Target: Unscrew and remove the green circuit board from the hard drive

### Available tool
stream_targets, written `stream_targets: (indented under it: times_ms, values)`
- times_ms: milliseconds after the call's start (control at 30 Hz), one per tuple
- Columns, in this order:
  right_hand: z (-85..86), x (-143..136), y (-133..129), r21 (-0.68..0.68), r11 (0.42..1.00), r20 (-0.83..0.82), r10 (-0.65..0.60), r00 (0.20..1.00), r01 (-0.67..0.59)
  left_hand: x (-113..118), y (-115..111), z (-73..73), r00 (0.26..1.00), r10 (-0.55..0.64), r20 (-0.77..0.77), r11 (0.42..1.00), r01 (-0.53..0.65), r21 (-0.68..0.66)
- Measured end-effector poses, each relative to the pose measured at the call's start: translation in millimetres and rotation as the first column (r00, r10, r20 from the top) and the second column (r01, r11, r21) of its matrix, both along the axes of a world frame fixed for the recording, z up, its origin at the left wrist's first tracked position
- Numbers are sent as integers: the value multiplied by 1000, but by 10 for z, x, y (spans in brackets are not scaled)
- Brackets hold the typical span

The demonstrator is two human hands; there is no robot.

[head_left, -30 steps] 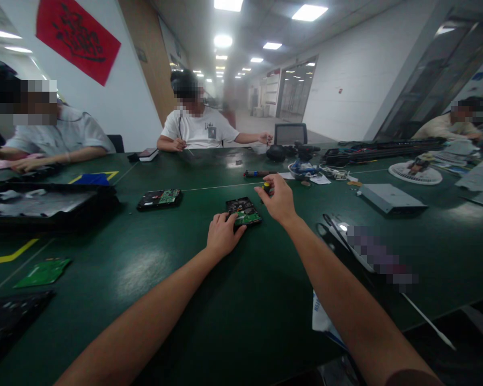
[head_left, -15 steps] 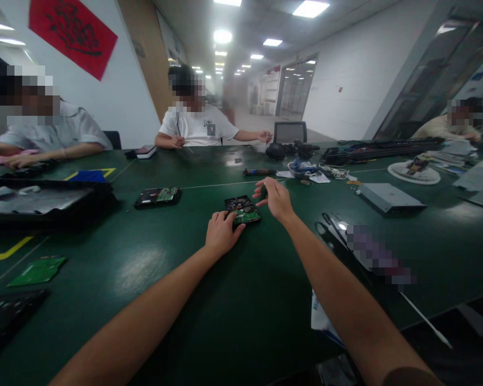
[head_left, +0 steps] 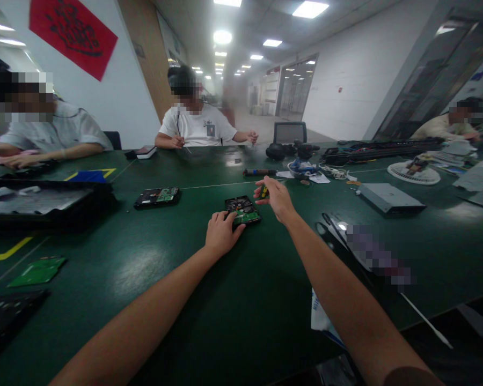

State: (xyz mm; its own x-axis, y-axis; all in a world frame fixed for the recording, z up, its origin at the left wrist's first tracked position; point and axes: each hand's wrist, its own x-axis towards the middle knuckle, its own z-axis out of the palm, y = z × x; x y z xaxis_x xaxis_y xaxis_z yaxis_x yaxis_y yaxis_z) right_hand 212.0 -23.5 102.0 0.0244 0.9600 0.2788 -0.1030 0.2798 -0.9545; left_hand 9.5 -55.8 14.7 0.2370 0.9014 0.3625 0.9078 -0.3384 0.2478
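Observation:
An opened-up hard drive [head_left: 246, 215] with a green circuit board and dark metal casing lies flat on the table before me. My left hand [head_left: 221, 231] grips its near left edge, fingers over the board and thumb along the near side. Just right of the drive, my right hand [head_left: 277, 198] is raised with fingers curled around a yellow-and-black screwdriver [head_left: 264, 191]. Only a bit of its handle shows; the shaft is not discernible. A second hard drive [head_left: 158, 197] rests to the left.
Left are a black tray-like casing [head_left: 100, 199], a loose green circuit board [head_left: 39, 270] and a dark drive [head_left: 12, 321]. Right are a grey metal box [head_left: 391, 197], a white round fan part [head_left: 414, 173] and cables [head_left: 304, 167]. Co-workers sit across the green table [head_left: 241, 311].
My right hand has turned slightly, and the yellow of the screwdriver handle now shows. My left hand and the hard drive stay put. The co-worker opposite has drawn one hand inward.

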Motion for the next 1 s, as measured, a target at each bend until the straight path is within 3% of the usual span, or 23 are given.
stream_targets:
  times_ms: [167,367,667,833,1000]
  values:
    - [23,44,6,-54,998,-11,36,999,-37,0,1,3,1000,5,17,1000,-5,-17]
    - [9,44,15,-5,1000,33,-27,999,28,0,5,-14,1000,0,30,1000,1,-18]
    - [42,72,-16,-32,995,-14,90,996,-90,-2,4,-23,1000,1,19,1000,-1,-4]
    - [22,78,13,3,1000,63,24,998,-25,-3,0,-18,1000,3,14,1000,-3,-2]
    - [3,67,28,-48,997,-29,64,998,-65,2,3,-12,1000,1,23,1000,-1,-6]
